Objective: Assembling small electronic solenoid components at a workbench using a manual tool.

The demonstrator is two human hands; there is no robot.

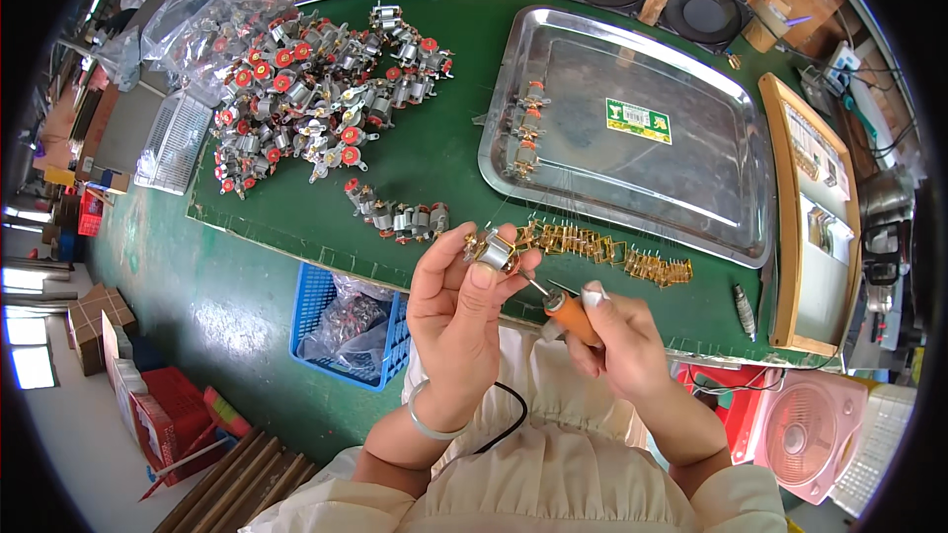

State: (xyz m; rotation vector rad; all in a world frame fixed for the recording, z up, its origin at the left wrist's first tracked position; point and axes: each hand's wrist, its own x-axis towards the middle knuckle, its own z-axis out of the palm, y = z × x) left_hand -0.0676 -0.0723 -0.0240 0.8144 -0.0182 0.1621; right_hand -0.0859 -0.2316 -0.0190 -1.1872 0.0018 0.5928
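My left hand [456,321] is closed around a small silver motor [493,252] with brass-coloured parts, held up just past the table's front edge. My right hand [622,336], its thumb wrapped in white, grips an orange-handled tool with a thin metal shaft [573,316]. The shaft points left and its tip is at the motor; whether it is a screwdriver or another tool I cannot tell. Just beyond my hands lies a row of brass-coloured metal frames [602,247]. A short row of similar motors [400,214] sits left of my left hand.
A large heap of motors with red discs [296,89] covers the table's left part, beside a clear plastic bag [212,20]. A metal tray [681,188] holds several finished-looking motors along its left side. A wooden-framed box [815,207] stands right. Below is a blue basket [311,321].
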